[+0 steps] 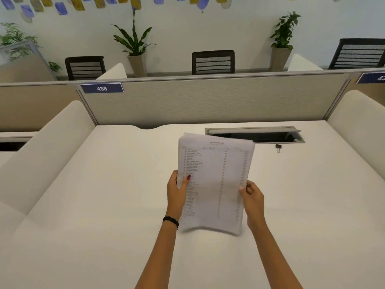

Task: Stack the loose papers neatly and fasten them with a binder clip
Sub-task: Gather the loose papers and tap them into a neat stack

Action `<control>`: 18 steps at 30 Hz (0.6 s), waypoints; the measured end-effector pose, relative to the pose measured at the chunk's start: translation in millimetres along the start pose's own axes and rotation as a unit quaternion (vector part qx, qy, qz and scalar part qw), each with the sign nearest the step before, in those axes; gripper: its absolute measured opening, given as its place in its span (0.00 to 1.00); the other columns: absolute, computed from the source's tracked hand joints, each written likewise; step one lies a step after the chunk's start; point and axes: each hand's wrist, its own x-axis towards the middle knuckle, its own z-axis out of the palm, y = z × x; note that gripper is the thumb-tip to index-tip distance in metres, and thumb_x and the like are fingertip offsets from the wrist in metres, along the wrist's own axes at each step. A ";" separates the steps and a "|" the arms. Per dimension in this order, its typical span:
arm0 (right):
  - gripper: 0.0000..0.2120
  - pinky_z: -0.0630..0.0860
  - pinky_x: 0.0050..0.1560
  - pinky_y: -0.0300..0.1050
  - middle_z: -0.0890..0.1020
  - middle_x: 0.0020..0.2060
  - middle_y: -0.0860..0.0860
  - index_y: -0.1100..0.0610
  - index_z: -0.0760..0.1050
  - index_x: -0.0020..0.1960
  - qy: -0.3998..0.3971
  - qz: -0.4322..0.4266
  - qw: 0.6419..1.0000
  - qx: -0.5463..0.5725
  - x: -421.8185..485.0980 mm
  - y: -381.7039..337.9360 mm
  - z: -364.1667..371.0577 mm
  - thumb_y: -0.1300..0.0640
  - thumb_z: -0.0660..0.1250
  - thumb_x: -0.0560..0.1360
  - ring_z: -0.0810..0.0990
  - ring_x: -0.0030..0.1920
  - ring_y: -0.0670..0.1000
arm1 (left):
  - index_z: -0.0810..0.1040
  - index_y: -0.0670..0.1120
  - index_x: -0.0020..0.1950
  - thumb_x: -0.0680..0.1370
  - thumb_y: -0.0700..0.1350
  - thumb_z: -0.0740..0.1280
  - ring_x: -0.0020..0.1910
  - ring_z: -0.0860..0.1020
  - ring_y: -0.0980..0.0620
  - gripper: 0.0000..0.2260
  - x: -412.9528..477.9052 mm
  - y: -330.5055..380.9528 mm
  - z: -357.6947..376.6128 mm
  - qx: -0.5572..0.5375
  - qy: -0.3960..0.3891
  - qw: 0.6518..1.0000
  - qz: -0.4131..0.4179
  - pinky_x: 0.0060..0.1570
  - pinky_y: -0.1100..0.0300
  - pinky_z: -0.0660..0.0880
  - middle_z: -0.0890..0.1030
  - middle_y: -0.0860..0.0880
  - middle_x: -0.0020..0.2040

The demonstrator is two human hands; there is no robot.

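We hold the papers (214, 182) above the desk (104, 205), left hand (177, 190) and right hand (251, 195) each closed on a side edge. The printed sheets look thin and slightly fanned, perhaps blurred. The clip (278, 147), small and black, lies well apart near the cable slot (256, 135).

Colours I see on the desk:
white papers (214, 182) with dark printed rows, black binder clip (278, 146) near cream tabletop's (104, 205) far edge, black wristband (171, 221), dark red nail polish.
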 end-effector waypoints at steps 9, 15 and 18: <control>0.08 0.79 0.46 0.39 0.81 0.47 0.52 0.55 0.75 0.53 -0.029 -0.081 0.996 -0.005 2.1 -26.1 2.8 0.62 0.65 0.75 0.80 0.48 0.51 | 0.69 0.51 0.59 0.77 0.46 0.64 0.52 0.76 0.54 0.11 2.6 26.4 11.9 -0.033 0.026 0.999 0.029 0.46 0.64 0.77 0.77 0.52 0.54; 0.11 0.80 0.44 0.38 0.82 0.48 0.48 0.48 0.75 0.53 -0.047 -0.080 0.995 -0.018 -1.3 -27.3 0.7 0.62 0.66 0.74 0.80 0.48 0.51 | 0.68 0.52 0.58 0.75 0.56 0.59 0.44 0.78 0.55 0.14 5.7 48.6 22.2 -0.044 0.056 0.996 0.047 0.35 0.68 0.76 0.77 0.54 0.48; 0.10 0.80 0.42 0.35 0.82 0.48 0.50 0.51 0.77 0.53 -0.051 -0.077 0.996 -0.016 -1.3 -28.1 -0.8 0.62 0.66 0.74 0.80 0.48 0.53 | 0.69 0.47 0.55 0.78 0.56 0.58 0.37 0.77 0.55 0.14 15.7 67.0 26.1 -0.044 0.092 0.993 0.058 0.29 0.72 0.73 0.76 0.53 0.41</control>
